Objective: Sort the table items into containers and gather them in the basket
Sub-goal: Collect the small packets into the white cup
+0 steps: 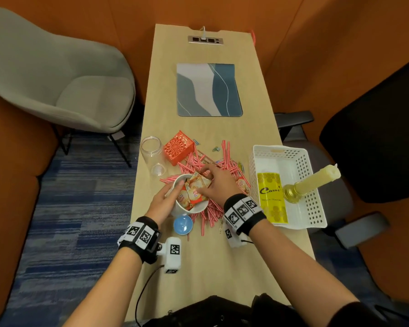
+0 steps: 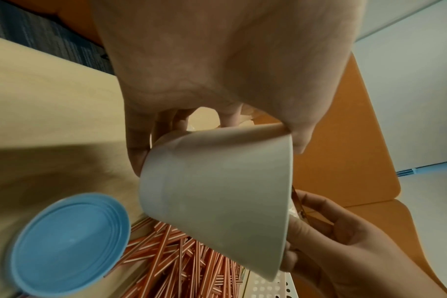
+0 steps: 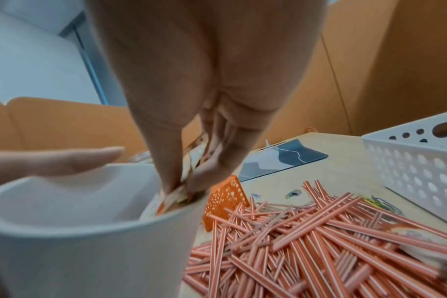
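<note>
Sachets [image 1: 195, 188] entering white cup [image 1: 189, 210]: right hand [image 1: 216, 182] pinches them, left hand [image 1: 162, 202] grips the cup. Straws [image 1: 213, 166] and clips remain on counter [image 1: 222, 251]; basket [image 1: 316, 208] part-filled.

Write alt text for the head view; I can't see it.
The right hand pushes sachets into a white cup that the left hand grips. Red straws lie scattered around it, and a white basket stands to the right.
</note>
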